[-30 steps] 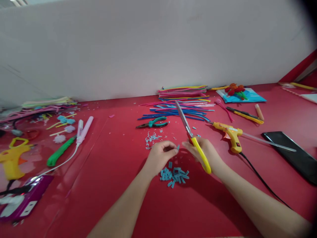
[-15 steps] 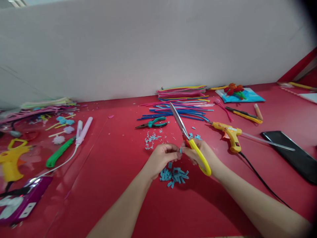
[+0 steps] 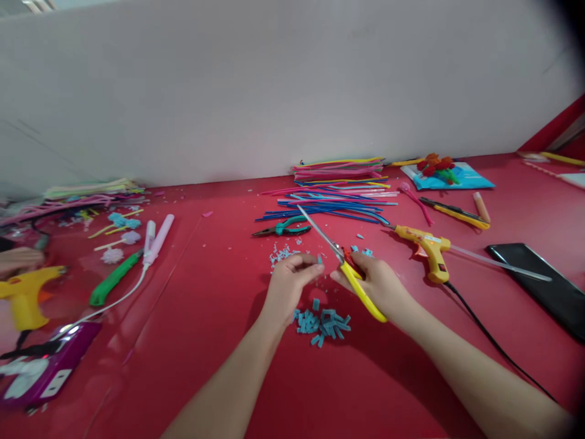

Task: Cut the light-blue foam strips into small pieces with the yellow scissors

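Observation:
A small blue fuzzy piece (image 3: 319, 260) is pinched between the thumb and fingers of my left hand (image 3: 292, 277). Yellow-handled scissors (image 3: 363, 294) are gripped by my right hand (image 3: 377, 281), their blades pointing up and to the left, just beyond the blue piece and apart from it. Below the hands lies a pile of cut blue pieces (image 3: 326, 323) on the red table (image 3: 205, 366). Fine pale blue clippings (image 3: 281, 253) are scattered past my left hand. A few more blue pieces (image 3: 365, 251) show behind my right hand.
Teal-handled pliers (image 3: 287, 228) and bundled pipe cleaners (image 3: 338, 171) lie ahead. On the right are a yellow glue gun (image 3: 427, 244), a cutter (image 3: 457, 213) and a black phone (image 3: 534, 283). At left, another person's hand (image 3: 21, 261) is near a second glue gun (image 3: 30, 296) and a purple power strip (image 3: 52, 366).
My hands have moved apart. The scissors have swung so their blades point further left, and the blue piece stays in my left hand. Another person's hand has appeared at the left edge.

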Demonstrator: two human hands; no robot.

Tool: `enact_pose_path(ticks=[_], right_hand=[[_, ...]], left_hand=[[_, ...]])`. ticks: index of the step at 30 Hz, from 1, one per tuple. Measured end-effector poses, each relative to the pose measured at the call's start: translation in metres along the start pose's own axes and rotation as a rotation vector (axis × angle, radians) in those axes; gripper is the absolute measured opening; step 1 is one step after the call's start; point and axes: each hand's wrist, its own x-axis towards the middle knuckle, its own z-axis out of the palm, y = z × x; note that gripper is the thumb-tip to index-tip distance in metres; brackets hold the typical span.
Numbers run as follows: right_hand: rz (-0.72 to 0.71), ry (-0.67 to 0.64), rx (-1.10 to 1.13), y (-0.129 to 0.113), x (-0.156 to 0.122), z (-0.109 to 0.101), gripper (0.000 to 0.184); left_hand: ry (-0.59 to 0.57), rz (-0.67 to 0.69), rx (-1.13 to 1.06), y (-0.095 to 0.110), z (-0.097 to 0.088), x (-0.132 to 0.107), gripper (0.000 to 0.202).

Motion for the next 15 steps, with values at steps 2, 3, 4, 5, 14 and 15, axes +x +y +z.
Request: enact_pose_path(ticks=[2, 3, 4, 5, 14, 15], right_hand=[[-0.011, 0.002, -0.209, -0.0007, -0.0018, -0.0018, 0.030], [-0.025, -0.003, -0.289, -0.0011, -0.0029, -0.0018, 0.032], [-0.043, -0.009, -0.353, -0.0015, -0.0039, -0.0014, 0.033], [-0.062, -0.015, -0.405, -0.0016, -0.0049, -0.0005, 0.034], [-0.152, 0.008, -0.648, 0.0009, -0.0075, 0.0043, 0.042], [-0.150, 0.010, -0.661, 0.0008, -0.0074, 0.0045, 0.044]], left_hand=[[0.109, 0.003, -0.165, 0.0013, -0.0035, 0.0037, 0.015], [0.149, 0.010, -0.234, 0.0021, -0.0050, 0.0051, 0.015], [0.179, 0.023, -0.288, 0.0031, -0.0063, 0.0061, 0.015], [0.199, 0.038, -0.327, 0.0041, -0.0073, 0.0067, 0.014], [0.239, 0.179, -0.276, 0.0071, -0.0110, 0.0068, 0.005], [0.244, 0.180, -0.265, 0.0073, -0.0109, 0.0066, 0.005]])
